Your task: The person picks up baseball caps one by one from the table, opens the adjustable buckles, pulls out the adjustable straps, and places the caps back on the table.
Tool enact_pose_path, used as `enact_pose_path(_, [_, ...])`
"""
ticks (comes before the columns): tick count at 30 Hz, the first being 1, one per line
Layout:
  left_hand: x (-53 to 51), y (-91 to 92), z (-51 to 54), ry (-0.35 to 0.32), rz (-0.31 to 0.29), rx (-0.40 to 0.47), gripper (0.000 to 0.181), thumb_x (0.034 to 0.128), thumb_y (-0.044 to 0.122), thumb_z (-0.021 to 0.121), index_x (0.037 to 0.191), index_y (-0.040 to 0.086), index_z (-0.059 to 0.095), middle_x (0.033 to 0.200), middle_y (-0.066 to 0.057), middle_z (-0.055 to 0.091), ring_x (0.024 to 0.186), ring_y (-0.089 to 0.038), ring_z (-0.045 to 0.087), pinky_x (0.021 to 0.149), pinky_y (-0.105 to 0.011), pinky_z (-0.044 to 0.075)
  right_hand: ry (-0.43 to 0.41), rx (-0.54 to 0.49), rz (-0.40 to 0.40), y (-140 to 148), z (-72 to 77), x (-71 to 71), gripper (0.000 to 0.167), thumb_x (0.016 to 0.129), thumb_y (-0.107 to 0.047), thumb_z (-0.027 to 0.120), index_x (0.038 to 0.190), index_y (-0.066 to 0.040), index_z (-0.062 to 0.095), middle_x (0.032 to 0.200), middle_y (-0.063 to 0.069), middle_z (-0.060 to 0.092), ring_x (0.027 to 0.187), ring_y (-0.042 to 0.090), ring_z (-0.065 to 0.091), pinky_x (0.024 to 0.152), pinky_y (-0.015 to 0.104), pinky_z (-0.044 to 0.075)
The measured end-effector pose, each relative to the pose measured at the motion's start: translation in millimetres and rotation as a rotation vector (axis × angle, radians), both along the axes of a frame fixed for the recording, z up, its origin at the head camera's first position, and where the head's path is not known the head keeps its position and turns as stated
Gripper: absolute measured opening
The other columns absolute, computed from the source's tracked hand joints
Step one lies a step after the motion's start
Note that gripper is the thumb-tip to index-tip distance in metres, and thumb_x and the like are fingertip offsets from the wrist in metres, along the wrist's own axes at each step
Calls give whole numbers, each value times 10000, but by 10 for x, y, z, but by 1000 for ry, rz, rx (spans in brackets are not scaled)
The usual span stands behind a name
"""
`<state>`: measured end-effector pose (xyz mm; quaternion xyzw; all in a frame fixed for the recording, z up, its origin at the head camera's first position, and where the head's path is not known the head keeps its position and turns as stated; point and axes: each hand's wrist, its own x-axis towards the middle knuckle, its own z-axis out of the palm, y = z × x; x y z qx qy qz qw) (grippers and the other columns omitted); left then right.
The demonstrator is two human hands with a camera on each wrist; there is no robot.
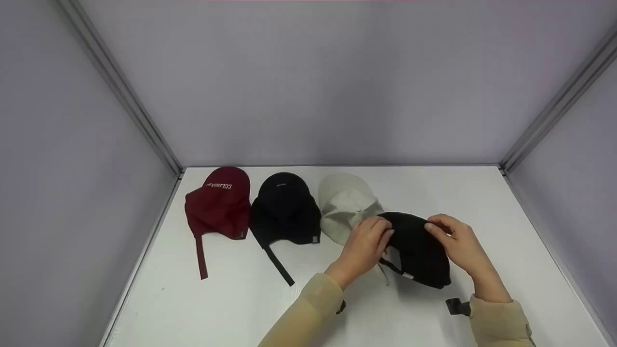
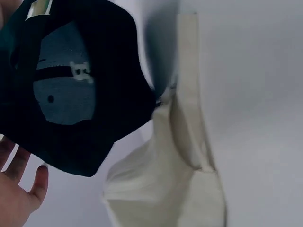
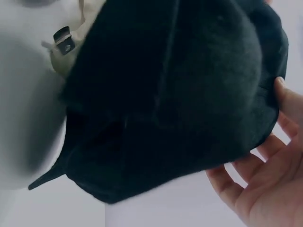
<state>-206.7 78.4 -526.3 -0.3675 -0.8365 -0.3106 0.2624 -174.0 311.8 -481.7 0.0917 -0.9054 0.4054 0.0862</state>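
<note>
Both hands hold a black baseball cap raised over the right part of the white table. Its back opening and strap face left in the head view; the left wrist view looks into its dark inside. My left hand grips the cap's upper left edge, fingers curled over it. On the upper right edge, my right hand pinches the fabric between thumb and fingers. In the right wrist view that hand lies along the rim. Behind my left hand lies a beige cap, partly covered.
Left of the beige cap, a second black cap and a dark red cap with white lettering lie in a row, straps toward me. The white table is bounded by a grey back wall and side walls.
</note>
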Motion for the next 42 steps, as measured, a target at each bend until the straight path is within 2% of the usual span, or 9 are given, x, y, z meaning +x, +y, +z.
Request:
enact_pose_path(5, [76,-80,185,-44,-29,31,126,1046,198,490,1024,111,578,929,25,576,814,-103,562,743,-246,459,-36,-46,49,-57,111,-5,156,1010,-179,573,1072,-78,674,936,7,656,802,124,581,698,251,475])
enact_pose_path(10, [155,-192,341,-60,-45,65,131,1047,192,488,1015,97,573,891,20,580,760,-102,553,703,-216,470,-25,-61,99,-122,204,-17,127,1013,-173,565,1037,-112,673,882,-10,632,765,134,557,685,252,456])
enact_pose_path(17, [225,-337,495,-77,-69,115,159,1045,206,496,973,86,572,821,17,572,688,-108,528,649,-222,459,-38,-76,163,-211,278,-41,110,1007,-114,563,1037,-96,666,871,-5,616,756,126,555,679,258,462])
enact_pose_path(25, [287,-422,662,-118,-79,181,187,1049,211,487,975,74,591,812,4,597,697,-107,547,660,-210,462,10,-65,233,-327,332,-52,110,1001,-102,569,975,-122,674,818,-36,609,710,115,557,637,263,468])
enact_pose_path(29, [291,-470,692,-123,-73,211,178,1047,200,490,970,70,585,818,-6,598,718,-103,559,676,-204,466,48,-50,268,-382,320,-39,122,991,-74,577,1016,-118,689,897,-53,659,779,103,614,683,263,496])
enact_pose_path(34, [294,-546,670,-114,-50,235,140,1034,176,519,983,67,592,846,-13,622,747,-101,588,693,-222,485,91,-52,280,-457,287,-3,170,972,-62,606,1123,-110,670,1027,-58,665,910,105,633,757,260,510])
enact_pose_path(38, [283,-597,642,-95,-31,244,132,1031,163,526,977,64,595,828,-15,621,707,-101,564,662,-233,483,218,-75,301,-517,291,48,265,910,7,671,1141,-124,655,1092,-39,635,1007,140,599,818,245,486])
enact_pose_path(42, [252,-647,616,-95,2,277,118,1024,150,539,965,62,590,793,-13,602,667,-106,527,631,-236,468,326,-106,363,-575,281,110,355,798,98,746,1087,-90,658,1060,28,631,965,192,579,833,232,457])
